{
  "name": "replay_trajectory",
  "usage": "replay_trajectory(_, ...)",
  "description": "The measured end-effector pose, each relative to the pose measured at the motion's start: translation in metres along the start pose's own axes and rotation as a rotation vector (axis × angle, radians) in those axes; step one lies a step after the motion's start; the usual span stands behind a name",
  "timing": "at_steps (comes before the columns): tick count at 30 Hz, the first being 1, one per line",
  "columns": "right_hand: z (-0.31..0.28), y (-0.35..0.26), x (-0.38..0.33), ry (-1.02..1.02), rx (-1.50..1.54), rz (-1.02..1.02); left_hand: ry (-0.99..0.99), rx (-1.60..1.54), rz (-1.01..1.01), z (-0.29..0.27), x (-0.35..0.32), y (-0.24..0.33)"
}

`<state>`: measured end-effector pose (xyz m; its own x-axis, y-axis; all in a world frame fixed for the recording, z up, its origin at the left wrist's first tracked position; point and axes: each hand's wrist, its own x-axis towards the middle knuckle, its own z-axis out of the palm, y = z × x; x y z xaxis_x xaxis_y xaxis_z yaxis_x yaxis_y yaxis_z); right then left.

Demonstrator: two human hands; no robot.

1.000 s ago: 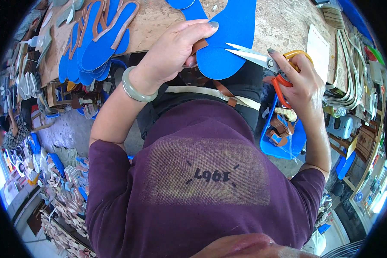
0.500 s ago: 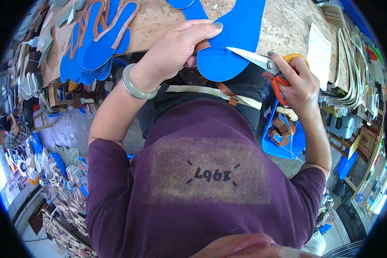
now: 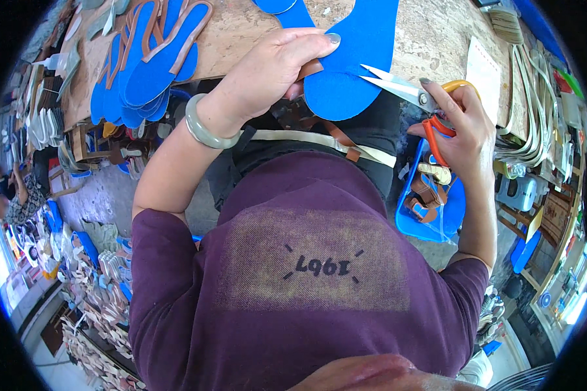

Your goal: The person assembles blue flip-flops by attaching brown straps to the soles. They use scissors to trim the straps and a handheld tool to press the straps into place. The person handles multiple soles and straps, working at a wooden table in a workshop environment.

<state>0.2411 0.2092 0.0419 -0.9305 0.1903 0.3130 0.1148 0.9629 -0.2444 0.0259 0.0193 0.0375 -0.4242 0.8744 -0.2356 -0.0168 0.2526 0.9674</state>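
Observation:
My left hand [image 3: 270, 73] pinches a blue insole [image 3: 346, 91] at its left edge, thumb on top. A short brown leather strip [image 3: 311, 68] shows beside the thumb, at the same edge. The insole's rounded end hangs over the near edge of the table. In my right hand [image 3: 463, 127] are scissors [image 3: 407, 92] with one orange and one yellow handle. Their blades are parted and point left, the tips over the insole's right part. A faint crease runs across the insole near the tips.
A pile of blue insoles [image 3: 147, 78] with brown trim lies at left on the wooden table [image 3: 430, 36]. White paper [image 3: 482, 85] and pale strips [image 3: 531, 111] are at right. Below the table edge stands a blue bin [image 3: 424, 228] holding brown pieces. Another person [image 3: 23, 195] is at far left.
The scissors have moved slightly right, and their blades have gone from closed to parted. The insole has shifted a little to the right with my left hand.

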Motion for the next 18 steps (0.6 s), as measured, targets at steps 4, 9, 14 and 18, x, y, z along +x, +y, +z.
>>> replay_trajectory(4, 0.001, -0.007, 0.002, -0.007, -0.052, -0.024, -0.02, 0.14, 0.02, 0.003, 0.0, 0.002)
replay_trajectory(9, 0.0, -0.01, 0.008, -0.001, -0.077, -0.052, -0.003, 0.223, 0.064, 0.005, -0.002, 0.004)
replay_trajectory(14, 0.0, -0.012, 0.009, -0.03, -0.036, -0.027, -0.021, -0.019, -0.071, 0.005, -0.002, 0.009)
replay_trajectory(18, 0.001, -0.013, 0.008, -0.029, -0.044, -0.024, -0.007, -0.026, 0.015, 0.007, -0.003, 0.007)
